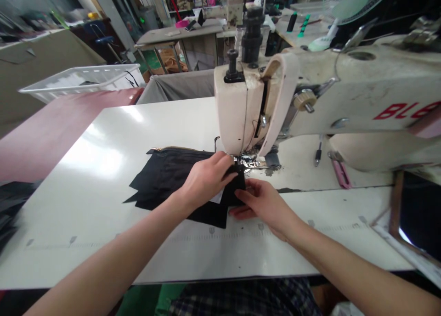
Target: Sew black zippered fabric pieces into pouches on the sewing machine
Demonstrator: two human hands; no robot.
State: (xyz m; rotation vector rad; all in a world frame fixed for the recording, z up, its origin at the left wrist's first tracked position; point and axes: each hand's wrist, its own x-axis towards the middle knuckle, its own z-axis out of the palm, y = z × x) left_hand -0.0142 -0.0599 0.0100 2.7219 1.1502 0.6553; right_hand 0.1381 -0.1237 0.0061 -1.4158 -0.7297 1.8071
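Observation:
A layered piece of black fabric (pixel 172 173) with zigzag-cut left ends lies on the white table, and a zipper (pixel 175 148) runs along its far edge. Its right end is at the presser foot (pixel 248 163) of a sewing machine (pixel 237 104). Close to the foot, my left hand (pixel 208 176) is closed on the fabric with bent fingers. A small white label or paper (pixel 217 196) shows beneath that palm. My right hand (pixel 263 201) pinches the fabric's right edge between thumb and fingers. The needle's contact with the fabric is hidden.
Pink thread snips (pixel 340 172) and a pen (pixel 318 153) lie under the machine arm. A dark-screened tablet or phone (pixel 418 210) rests at the right. Dark fabric (pixel 15 205) is at the left edge. A white plastic basket (pixel 86 79) stands behind the table (pixel 165 118).

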